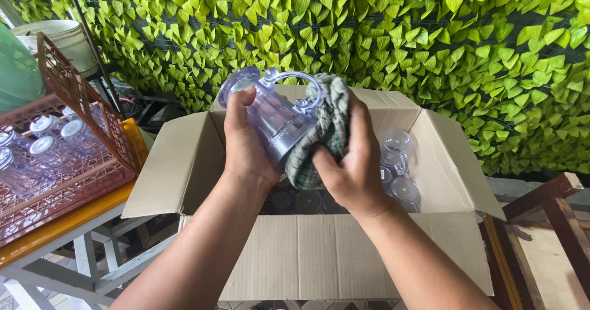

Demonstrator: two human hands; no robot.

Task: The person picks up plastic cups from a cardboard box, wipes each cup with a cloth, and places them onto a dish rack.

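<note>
The left hand [246, 141] gripped a clear glass mug [270, 116] held tilted above an open cardboard box [319, 255]; the right hand [350, 162] was closed on a checked cloth [322, 132] pressed against the mug's mouth; more clear mugs [396, 162] stood inside the box; at the left a pink crate [74, 168] held further glassware on an orange-topped bench [55, 230]; a leafy green wall [430, 39] stood behind.
</note>
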